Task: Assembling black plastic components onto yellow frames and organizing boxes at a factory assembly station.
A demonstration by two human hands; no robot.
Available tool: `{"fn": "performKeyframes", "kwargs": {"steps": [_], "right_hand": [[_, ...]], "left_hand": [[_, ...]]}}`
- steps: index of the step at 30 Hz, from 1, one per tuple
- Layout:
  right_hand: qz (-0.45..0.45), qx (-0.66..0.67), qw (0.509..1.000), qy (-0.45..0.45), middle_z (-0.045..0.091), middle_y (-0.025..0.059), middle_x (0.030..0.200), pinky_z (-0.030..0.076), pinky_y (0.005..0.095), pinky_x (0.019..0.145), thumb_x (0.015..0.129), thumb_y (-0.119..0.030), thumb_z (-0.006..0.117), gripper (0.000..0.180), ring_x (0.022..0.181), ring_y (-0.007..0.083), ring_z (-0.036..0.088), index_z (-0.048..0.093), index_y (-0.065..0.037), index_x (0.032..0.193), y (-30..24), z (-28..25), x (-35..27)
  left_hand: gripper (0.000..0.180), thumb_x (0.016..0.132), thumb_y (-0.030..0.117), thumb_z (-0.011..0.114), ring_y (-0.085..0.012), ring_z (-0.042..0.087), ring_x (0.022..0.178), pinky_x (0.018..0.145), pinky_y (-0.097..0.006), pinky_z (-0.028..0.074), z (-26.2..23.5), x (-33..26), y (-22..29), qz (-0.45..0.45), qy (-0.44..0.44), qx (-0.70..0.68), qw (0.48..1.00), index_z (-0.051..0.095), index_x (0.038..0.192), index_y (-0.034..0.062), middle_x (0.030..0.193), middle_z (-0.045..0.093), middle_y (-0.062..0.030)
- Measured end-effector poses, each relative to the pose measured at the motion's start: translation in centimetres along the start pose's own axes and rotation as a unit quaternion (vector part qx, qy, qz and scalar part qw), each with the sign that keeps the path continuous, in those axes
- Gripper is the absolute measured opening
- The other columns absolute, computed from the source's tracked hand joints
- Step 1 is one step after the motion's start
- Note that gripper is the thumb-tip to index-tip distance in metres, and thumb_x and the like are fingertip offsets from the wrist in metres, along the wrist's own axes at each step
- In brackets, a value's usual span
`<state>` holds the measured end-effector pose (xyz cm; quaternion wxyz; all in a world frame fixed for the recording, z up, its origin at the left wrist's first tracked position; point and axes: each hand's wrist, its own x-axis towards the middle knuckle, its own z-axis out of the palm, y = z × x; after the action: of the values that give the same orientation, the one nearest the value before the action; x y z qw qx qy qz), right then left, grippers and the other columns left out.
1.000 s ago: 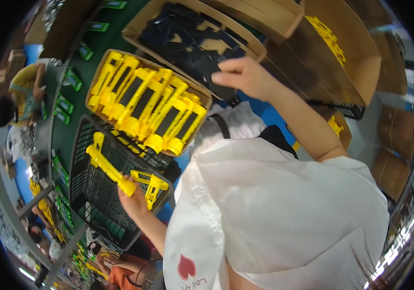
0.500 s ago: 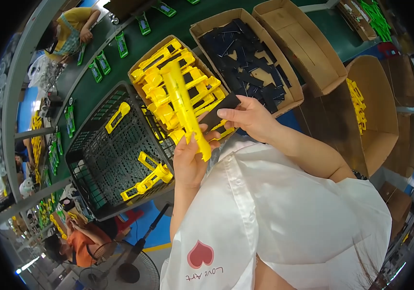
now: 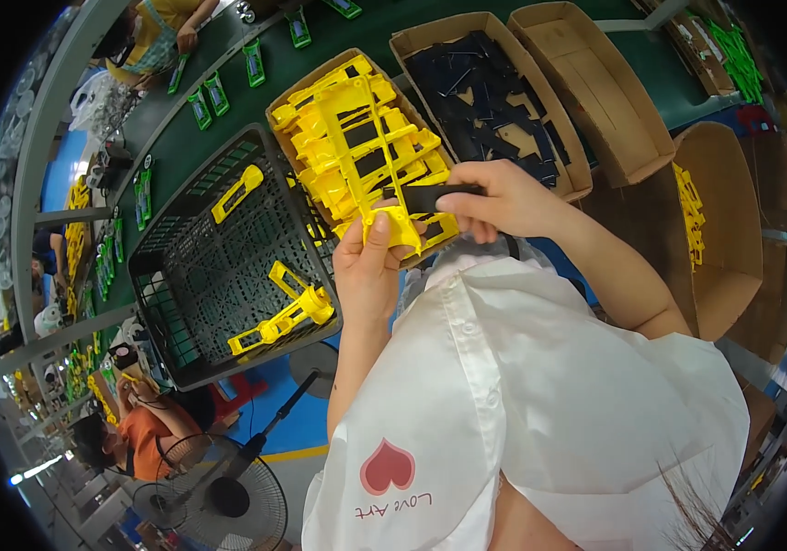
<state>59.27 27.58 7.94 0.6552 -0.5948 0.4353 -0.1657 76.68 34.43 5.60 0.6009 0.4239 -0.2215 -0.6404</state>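
Note:
My left hand (image 3: 368,266) is closed on the near end of a long yellow plastic frame (image 3: 345,151), which is tilted so its open slots show. Between thumb and fingers, my right hand (image 3: 501,200) grips a flat black plastic piece (image 3: 430,197). The black piece's left end overlaps the frame near its lower part; I cannot tell whether it sits inside. Just behind the held frame, a cardboard box (image 3: 276,119) is heaped with similar yellow frames. Dark flat pieces (image 3: 481,101) lie loose in a second cardboard box, beyond my right hand.
A black plastic crate (image 3: 159,241) at left contains a few yellow frames (image 3: 285,317). More cardboard boxes (image 3: 595,101) stand at right, one with yellow parts (image 3: 689,207). Green units (image 3: 254,64) line the green bench. A standing fan (image 3: 228,496) and co-workers (image 3: 159,422) are at left.
The yellow frame has been turned from its smooth curved side to its slotted side. My right hand has shifted slightly right with the black piece, whose end now overlaps the frame.

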Motion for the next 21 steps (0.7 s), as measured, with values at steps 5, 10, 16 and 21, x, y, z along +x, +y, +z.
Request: {"fn": "performKeyframes", "kwargs": {"steps": [5,10,16,21], "right_hand": [[0.004,-0.045,0.996,0.075,0.047,0.0000,0.053,0.031,0.0159,0.037,0.080,-0.014,0.053,0.013,0.040,0.0034,0.040,0.044,-0.006,0.077,-0.7,-1.1,-2.1],[-0.029,-0.098,0.994,-0.038,0.048,0.0031,0.053,0.033,0.0197,0.040,0.082,-0.019,0.051,0.018,0.042,0.0056,0.041,0.042,-0.004,0.078,-0.9,-0.4,-2.0],[0.077,-0.092,0.993,0.015,0.050,0.0011,0.052,0.033,0.0178,0.037,0.081,-0.016,0.053,0.015,0.039,0.0043,0.042,0.051,-0.001,0.079,-0.9,1.3,-0.6],[0.110,-0.180,0.977,0.011,0.054,0.0057,0.061,0.039,0.0211,0.043,0.081,-0.022,0.053,0.024,0.042,0.0086,0.047,0.052,0.001,0.089,-1.3,1.5,0.2]], "left_hand": [[0.024,0.076,0.007,0.060,-0.0085,0.053,0.073,0.065,-0.018,0.044,-3.4,0.0,1.6,0.051,0.097,0.280,0.954,0.056,0.097,-0.0036,0.086,0.059,-0.0064],[0.022,0.079,0.010,0.057,-0.0069,0.051,0.072,0.063,-0.019,0.042,-4.8,0.1,2.1,-0.048,-0.014,0.283,0.958,0.056,0.095,-0.0030,0.082,0.059,-0.0034],[0.021,0.080,0.013,0.056,-0.0077,0.052,0.068,0.061,-0.020,0.043,-4.6,-0.3,2.4,-0.127,-0.051,0.271,0.953,0.056,0.095,-0.0022,0.077,0.059,-0.0035],[0.021,0.079,0.011,0.056,-0.0111,0.055,0.061,0.056,-0.023,0.045,-5.1,0.0,1.6,-0.111,-0.074,0.177,0.975,0.056,0.094,-0.0039,0.075,0.059,-0.0063]]}}
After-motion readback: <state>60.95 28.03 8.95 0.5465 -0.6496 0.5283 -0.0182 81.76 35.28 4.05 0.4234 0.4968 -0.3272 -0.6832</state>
